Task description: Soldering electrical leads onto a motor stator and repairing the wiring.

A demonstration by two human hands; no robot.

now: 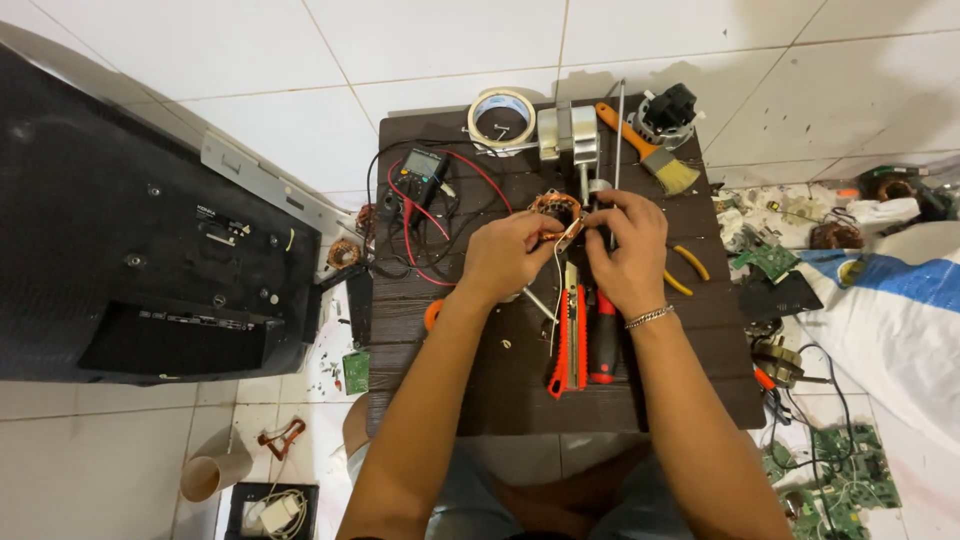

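So the copper-wound stator (555,207) sits near the middle-back of the dark wooden board (480,400), and both hands are right up against its front edge. The left hand (507,255) is pinched shut on what looks like a small metal clip or wire end (570,236) touching the winding, and the right hand (628,250) is curled closed around a thin dark tool, fingers tight, though I can't tell exactly what the tip is doing. A thin pale wire (556,290) trails down from the coil toward the red utility knife (570,345) and red-handled screwdriver (604,345) lying just below the hands. Multimeter (422,168) with its red and black leads is off to the left, tape roll (501,117) and paintbrush (650,150) at the back, yellow-handled pliers (688,268) to the right. My worry: that winding wire looks fine, so a hard tug or slip could snap it or scrape the enamel, and the trailing strand could snag on the knife
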